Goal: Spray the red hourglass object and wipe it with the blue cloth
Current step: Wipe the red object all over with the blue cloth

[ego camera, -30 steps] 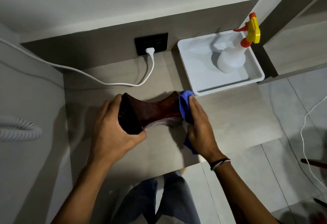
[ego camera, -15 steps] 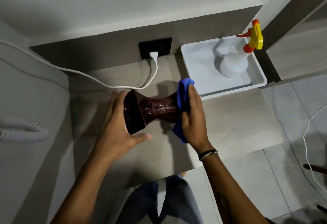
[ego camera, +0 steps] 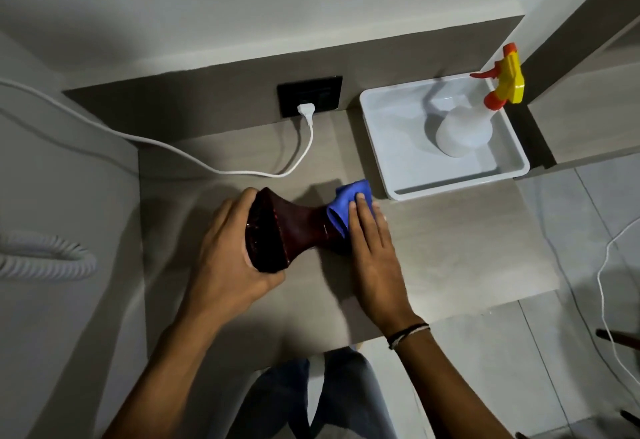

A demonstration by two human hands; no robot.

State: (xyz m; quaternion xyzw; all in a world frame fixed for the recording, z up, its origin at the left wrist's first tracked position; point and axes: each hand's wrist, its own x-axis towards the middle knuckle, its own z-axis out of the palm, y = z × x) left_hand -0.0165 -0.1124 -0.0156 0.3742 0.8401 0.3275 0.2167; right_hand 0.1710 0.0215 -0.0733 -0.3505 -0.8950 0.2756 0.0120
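The dark red hourglass object [ego camera: 294, 227] lies on its side above the grey counter [ego camera: 450, 248]. My left hand [ego camera: 228, 258] grips its wide left end. My right hand [ego camera: 372, 248] presses the blue cloth [ego camera: 341, 206] flat against its right end, which the cloth and hand mostly hide. The white spray bottle [ego camera: 464, 133] with a yellow and orange trigger head stands in the white tray [ego camera: 377, 147] at the back right, away from both hands.
A white cable [ego camera: 308, 147] runs from a plug in the black wall socket [ego camera: 310, 95] across the back of the counter to the left. A coiled white hose [ego camera: 45, 251] lies at far left. Tiled floor and another white cord [ego camera: 602, 286] are at right.
My right hand has moved with the blue cloth around the hourglass's right end, from gripping beside it to lying flat over it. My left hand has kept hold of the left end.
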